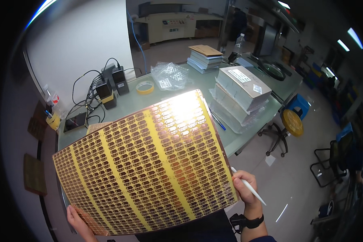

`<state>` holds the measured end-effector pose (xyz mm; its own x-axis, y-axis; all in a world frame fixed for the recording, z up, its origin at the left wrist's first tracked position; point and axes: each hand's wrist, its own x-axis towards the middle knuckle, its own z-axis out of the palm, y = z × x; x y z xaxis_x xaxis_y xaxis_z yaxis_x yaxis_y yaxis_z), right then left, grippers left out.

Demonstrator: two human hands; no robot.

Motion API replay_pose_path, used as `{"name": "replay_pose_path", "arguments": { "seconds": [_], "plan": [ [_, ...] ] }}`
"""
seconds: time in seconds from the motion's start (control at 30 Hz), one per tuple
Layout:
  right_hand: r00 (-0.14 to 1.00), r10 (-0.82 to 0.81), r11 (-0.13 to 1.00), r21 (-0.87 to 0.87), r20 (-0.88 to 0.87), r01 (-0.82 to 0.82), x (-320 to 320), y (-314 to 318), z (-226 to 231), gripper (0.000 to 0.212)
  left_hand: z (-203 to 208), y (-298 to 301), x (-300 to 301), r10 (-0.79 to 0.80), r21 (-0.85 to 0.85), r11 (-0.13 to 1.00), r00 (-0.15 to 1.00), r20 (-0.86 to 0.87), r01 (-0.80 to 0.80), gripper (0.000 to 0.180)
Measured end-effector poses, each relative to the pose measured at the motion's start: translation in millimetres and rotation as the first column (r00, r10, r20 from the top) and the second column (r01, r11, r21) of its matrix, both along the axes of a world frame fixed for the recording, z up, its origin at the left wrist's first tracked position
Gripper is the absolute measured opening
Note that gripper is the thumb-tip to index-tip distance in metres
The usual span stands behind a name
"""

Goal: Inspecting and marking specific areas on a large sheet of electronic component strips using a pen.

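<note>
A large yellow circuit board panel (pixel 145 169) with rows of small dark repeating patterns is held up, tilted, in front of me. Bright light glares off its upper right part. My left hand (pixel 78 223) grips the panel's lower left edge, its fingers partly hidden by it. At the lower right edge, my right hand (pixel 246 186) is closed on the panel and also holds a slim white pen (pixel 252 188), which slants down to the right. A black band sits on my right wrist. Behind the panel, part of a brown sheet (pixel 97 127) shows on the table.
The green-topped table (pixel 201 82) carries a yellow tape roll (pixel 144 87), clear plastic bags (pixel 170 76), black chargers with cables (pixel 105 92), a blue pen (pixel 219 122) and wrapped board stacks (pixel 243 90). Another stack (pixel 205 58) stands farther back. A yellow-seated stool (pixel 292 122) is at the right.
</note>
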<state>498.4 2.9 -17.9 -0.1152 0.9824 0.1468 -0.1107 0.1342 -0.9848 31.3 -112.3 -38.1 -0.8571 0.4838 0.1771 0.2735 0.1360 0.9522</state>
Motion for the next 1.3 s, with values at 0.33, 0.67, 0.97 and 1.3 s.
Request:
{"name": "replay_pose_path", "arguments": {
  "seconds": [0.33, 0.67, 0.97, 1.3],
  "plan": [
    [0.999, 0.024, 1.0, 0.015, 0.026, -0.024, 1.2, 1.4, 0.8, 0.019, -2.8, -0.7, -2.3, 0.104, -0.02, 0.994, 0.995, 0.012, -0.104, 0.039],
    [0.999, 0.013, 1.0, 0.023, 0.033, -0.013, 0.5, -1.1, 1.4, 0.018, -5.3, -2.6, -4.1, 0.085, 0.049, 0.995, 0.996, -0.001, -0.085, 0.034],
    [1.0, 0.008, 1.0, 0.009, 0.027, -0.008, 2.7, -3.0, 1.4, 0.018, -3.3, -4.2, -5.4, -0.044, -0.007, 0.999, 0.999, 0.016, 0.044, 0.032],
    [0.998, -0.001, 0.999, 0.033, 0.065, -0.001, 2.6, -2.6, 1.1, 0.015, 0.6, 2.0, 5.1, -0.037, -0.026, 0.999, 0.997, -0.064, 0.036, 0.033]
  ]
}}
